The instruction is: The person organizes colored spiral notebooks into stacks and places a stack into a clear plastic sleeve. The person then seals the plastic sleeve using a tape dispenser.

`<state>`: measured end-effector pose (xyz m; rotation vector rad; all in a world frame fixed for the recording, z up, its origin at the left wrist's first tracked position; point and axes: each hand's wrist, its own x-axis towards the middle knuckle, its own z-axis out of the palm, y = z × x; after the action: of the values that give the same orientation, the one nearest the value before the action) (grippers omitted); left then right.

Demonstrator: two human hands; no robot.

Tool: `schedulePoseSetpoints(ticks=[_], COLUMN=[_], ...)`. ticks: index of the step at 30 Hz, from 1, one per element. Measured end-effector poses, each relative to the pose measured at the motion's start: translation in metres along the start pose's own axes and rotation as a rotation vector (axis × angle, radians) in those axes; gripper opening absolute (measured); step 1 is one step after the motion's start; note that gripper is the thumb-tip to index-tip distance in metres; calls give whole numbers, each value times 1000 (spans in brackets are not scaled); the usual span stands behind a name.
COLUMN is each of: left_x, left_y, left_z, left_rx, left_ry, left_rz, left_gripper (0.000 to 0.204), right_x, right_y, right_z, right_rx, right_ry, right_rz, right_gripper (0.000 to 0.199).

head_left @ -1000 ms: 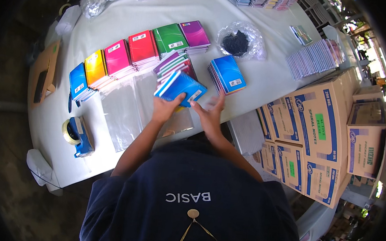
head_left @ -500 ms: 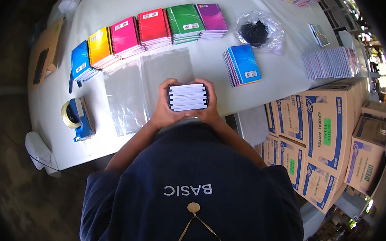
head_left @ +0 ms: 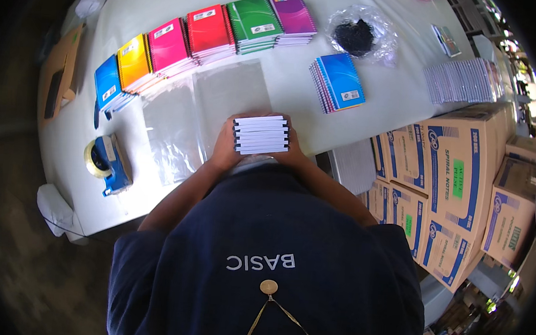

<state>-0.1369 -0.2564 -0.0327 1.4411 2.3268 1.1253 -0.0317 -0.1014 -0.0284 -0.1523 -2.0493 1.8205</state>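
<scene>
Between my two hands, close to my chest at the table's near edge, is a stack of spiral notebooks (head_left: 262,135), its white page edges facing up. My left hand (head_left: 225,145) presses on the stack's left side, and my right hand (head_left: 292,147) on its right; most fingers are hidden behind it. Just beyond lie clear plastic bags (head_left: 232,95), flat on the table. Further off runs a row of notebook stacks with blue (head_left: 108,83), yellow (head_left: 134,62), pink (head_left: 168,45), red (head_left: 210,31), green (head_left: 254,23) and purple (head_left: 292,15) covers.
A blue tape dispenser (head_left: 114,167) stands at the left, near a cardboard piece (head_left: 62,78). To the right are a blue-topped notebook stack (head_left: 341,80), a plastic bag of black bits (head_left: 354,37) and a long notebook row (head_left: 460,82). Cardboard cartons (head_left: 455,173) are piled beside the table.
My fingers have slid lower around the notebook stack, so less of them shows at its far side. The stack stays in nearly the same place. The view has shifted slightly.
</scene>
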Motion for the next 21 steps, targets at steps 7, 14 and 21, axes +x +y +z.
schedulePoseSetpoints(ticks=[7,14,21], left_x=[59,252,287], left_y=[42,111,82], left_z=[-30,-53,16], left_rx=[-63,-229,-226], left_ry=[-133,-697,-667], left_rz=[-96,-104,-189], left_gripper=[77,72,81], right_x=[4,49,48], right_y=[-28,-101,-66], right_z=[-27,-120,-155], right_rx=[-10,459,434], right_ry=[213,598,577], right_rz=[84,356,685], right_gripper=[79,68,49])
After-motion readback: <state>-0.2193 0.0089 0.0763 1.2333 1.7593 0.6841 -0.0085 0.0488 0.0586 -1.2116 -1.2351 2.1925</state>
